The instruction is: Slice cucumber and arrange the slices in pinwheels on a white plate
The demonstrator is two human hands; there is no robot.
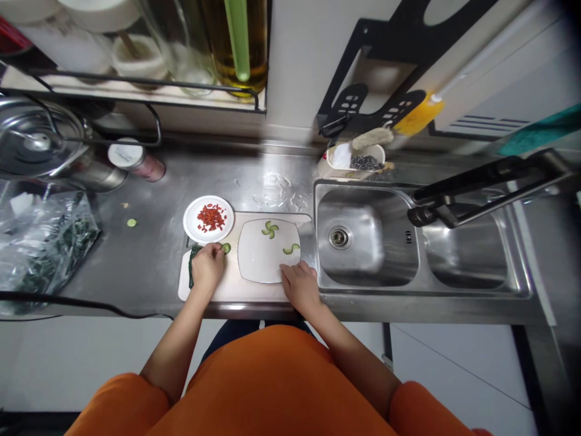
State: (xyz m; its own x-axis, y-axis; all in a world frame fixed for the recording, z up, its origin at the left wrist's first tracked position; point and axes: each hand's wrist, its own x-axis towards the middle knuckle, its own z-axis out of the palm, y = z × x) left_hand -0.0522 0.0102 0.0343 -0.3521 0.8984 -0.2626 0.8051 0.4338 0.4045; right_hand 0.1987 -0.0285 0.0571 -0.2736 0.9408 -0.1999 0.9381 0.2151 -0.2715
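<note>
My left hand point(207, 266) is closed, fingertips pinched at a small round cucumber slice point(226, 247) over the cutting board point(230, 284). A dark green piece of cucumber point(191, 269) lies beside that hand, partly hidden by it. My right hand point(300, 284) rests at the lower right corner of a white square plate point(258, 260), its fingers apart. On the plate, curved cucumber slices form a pinwheel point(270, 229) near the top, and a smaller group of slices point(291, 249) lies at the right. A round white plate point(190, 221) of red goji berries point(211, 217) overlaps the board's upper left.
A double sink point(367, 242) with a black faucet point(436, 215) is on the right. Left are a plastic bag of greens point(54, 248), a pot point(40, 139) and a jar point(136, 158). A spice rack point(149, 88) overhangs the counter. A black cable point(91, 301) crosses the front left.
</note>
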